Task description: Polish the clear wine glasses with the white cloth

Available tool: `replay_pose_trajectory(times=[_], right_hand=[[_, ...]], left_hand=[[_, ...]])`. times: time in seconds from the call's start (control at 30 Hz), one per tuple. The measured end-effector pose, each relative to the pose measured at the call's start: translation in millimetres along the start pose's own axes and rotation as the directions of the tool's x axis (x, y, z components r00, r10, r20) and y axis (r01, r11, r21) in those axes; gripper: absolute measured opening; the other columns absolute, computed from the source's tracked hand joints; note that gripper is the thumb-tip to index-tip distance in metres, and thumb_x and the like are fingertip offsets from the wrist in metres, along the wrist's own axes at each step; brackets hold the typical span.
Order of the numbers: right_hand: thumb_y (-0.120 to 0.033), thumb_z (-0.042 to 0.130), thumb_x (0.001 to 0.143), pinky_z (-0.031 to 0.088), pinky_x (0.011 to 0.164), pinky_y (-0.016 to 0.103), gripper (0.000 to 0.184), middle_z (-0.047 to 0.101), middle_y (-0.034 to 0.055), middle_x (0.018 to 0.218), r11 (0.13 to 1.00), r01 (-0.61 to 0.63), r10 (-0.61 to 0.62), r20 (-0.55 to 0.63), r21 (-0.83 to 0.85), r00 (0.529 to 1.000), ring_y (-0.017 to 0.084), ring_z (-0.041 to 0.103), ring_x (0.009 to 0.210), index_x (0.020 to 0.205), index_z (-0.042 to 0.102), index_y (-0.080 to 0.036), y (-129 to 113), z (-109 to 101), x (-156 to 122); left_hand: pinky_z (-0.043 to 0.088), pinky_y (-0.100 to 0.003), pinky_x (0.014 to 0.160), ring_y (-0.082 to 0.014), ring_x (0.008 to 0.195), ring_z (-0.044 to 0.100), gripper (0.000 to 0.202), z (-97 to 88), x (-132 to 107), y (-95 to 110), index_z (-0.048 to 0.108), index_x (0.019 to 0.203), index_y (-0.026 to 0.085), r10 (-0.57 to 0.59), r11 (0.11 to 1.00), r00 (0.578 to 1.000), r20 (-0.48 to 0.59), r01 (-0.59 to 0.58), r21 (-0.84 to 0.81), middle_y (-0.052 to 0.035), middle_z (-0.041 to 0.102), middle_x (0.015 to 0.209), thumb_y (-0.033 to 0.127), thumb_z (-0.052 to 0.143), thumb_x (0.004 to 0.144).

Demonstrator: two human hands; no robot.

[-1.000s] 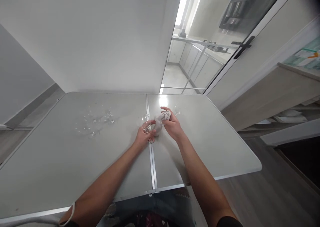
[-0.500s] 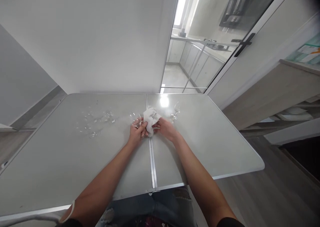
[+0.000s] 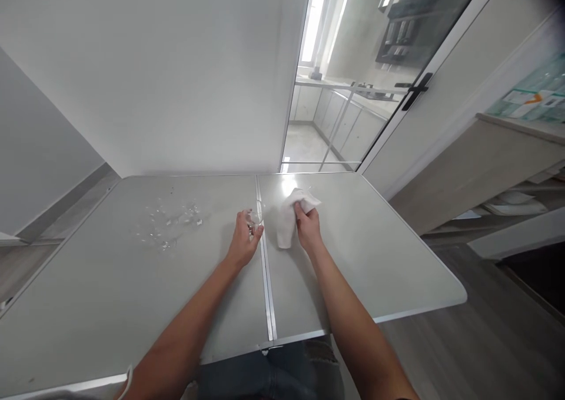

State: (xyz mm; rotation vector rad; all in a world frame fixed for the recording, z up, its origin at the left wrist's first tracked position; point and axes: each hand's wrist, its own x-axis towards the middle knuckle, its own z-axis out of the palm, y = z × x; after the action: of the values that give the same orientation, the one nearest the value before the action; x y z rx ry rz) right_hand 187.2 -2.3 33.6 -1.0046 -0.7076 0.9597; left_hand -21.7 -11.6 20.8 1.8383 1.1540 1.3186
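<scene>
My left hand point(image 3: 245, 236) is closed around a small clear glass point(image 3: 255, 222), just left of the metal seam in the middle of the table. A white cloth point(image 3: 288, 220) hangs from my right hand point(image 3: 308, 226), pinched between thumb and fingers to the right of the seam. Hand and cloth are apart from the held glass. Several clear glasses point(image 3: 165, 223) lie close together on the table's left half; their outlines blur into one another.
The pale table point(image 3: 212, 312) has a metal rim and a metal seam point(image 3: 267, 294) down its middle. A white wall point(image 3: 198, 82) rises behind it. To the right are a glazed door point(image 3: 335, 112) with a black handle point(image 3: 417, 91) and a wooden shelf unit point(image 3: 477, 170).
My hands have moved apart. The cloth has come away from the glass and shifted right with my right hand. The glass seen earlier at the right is now mostly hidden behind the cloth.
</scene>
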Motion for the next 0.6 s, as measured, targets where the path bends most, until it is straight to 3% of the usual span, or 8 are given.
replay_pose_trajectory(times=[0.1, 0.2, 0.27, 0.37, 0.47, 0.6], right_hand=[[-0.047, 0.073, 0.081, 0.053, 0.085, 0.037, 0.041, 0.07, 0.0088, 0.105, 0.96, 0.245, -0.257, -0.071, -0.136, 0.964, 0.024, 0.065, 0.099, 0.11, 0.066, -0.019, -11, 4, -10], [-0.043, 0.071, 0.083, 0.05, 0.078, 0.035, 0.027, 0.065, 0.0049, 0.09, 0.847, 0.402, -0.457, -0.09, -0.347, 0.885, 0.022, 0.06, 0.085, 0.097, 0.066, -0.021, -20, 2, -19], [-0.041, 0.071, 0.083, 0.046, 0.07, 0.032, 0.021, 0.058, 0.0008, 0.076, 0.783, 0.422, -0.493, -0.044, -0.456, 0.869, 0.019, 0.054, 0.074, 0.084, 0.062, -0.022, -23, -1, -23], [-0.041, 0.07, 0.083, 0.041, 0.065, 0.03, 0.023, 0.051, -0.0018, 0.069, 0.735, 0.448, -0.375, 0.244, -0.51, 0.894, 0.017, 0.049, 0.067, 0.079, 0.056, -0.023, -23, -4, -23], [-0.042, 0.063, 0.089, 0.042, 0.068, 0.03, 0.022, 0.056, -0.0009, 0.079, 0.799, 0.445, -0.184, 0.539, -0.404, 0.822, 0.017, 0.053, 0.072, 0.096, 0.053, -0.024, -21, -4, -23], [-0.047, 0.054, 0.097, 0.041, 0.07, 0.028, 0.03, 0.054, -0.0024, 0.082, 0.88, 0.303, -0.002, 0.634, -0.366, 0.773, 0.016, 0.05, 0.071, 0.116, 0.045, -0.026, -21, -5, -22]], left_hand=[[0.046, -0.036, 0.089, -0.0213, 0.099, 0.061, 0.053, -2.4, 0, -3, 0.04, 0.151, 0.02, 0.162, 0.979, 0.983, 0.09, -0.172, 0.107, -0.0113, 0.064, 0.111, 0.039, 0.046, 0.102], [0.039, -0.035, 0.083, -0.0185, 0.081, 0.063, 0.047, -3.1, 2, -13, 0.051, 0.146, 0.025, 0.288, 0.928, 0.954, 0.086, -0.301, 0.22, -0.0065, 0.072, 0.095, 0.034, 0.054, 0.101], [0.034, -0.035, 0.078, -0.017, 0.073, 0.063, 0.043, -3.4, 3, -19, 0.061, 0.138, 0.03, 0.355, 0.892, 0.932, 0.076, -0.362, 0.27, -0.0037, 0.074, 0.086, 0.033, 0.064, 0.095], [0.03, -0.035, 0.075, -0.0162, 0.07, 0.064, 0.04, -4.3, 5, -24, 0.065, 0.132, 0.034, 0.391, 0.874, 0.919, 0.059, -0.39, 0.29, -0.0026, 0.076, 0.084, 0.031, 0.069, 0.092], [0.029, -0.035, 0.074, -0.0165, 0.07, 0.065, 0.038, -5.7, 5, -25, 0.068, 0.13, 0.033, 0.359, 0.891, 0.932, 0.041, -0.356, 0.282, -0.0043, 0.078, 0.086, 0.031, 0.068, 0.092], [0.033, -0.034, 0.072, -0.0177, 0.069, 0.065, 0.034, -4.8, 1, -23, 0.073, 0.121, 0.033, 0.302, 0.925, 0.948, 0.104, -0.318, 0.208, -0.0071, 0.079, 0.089, 0.031, 0.072, 0.087]])
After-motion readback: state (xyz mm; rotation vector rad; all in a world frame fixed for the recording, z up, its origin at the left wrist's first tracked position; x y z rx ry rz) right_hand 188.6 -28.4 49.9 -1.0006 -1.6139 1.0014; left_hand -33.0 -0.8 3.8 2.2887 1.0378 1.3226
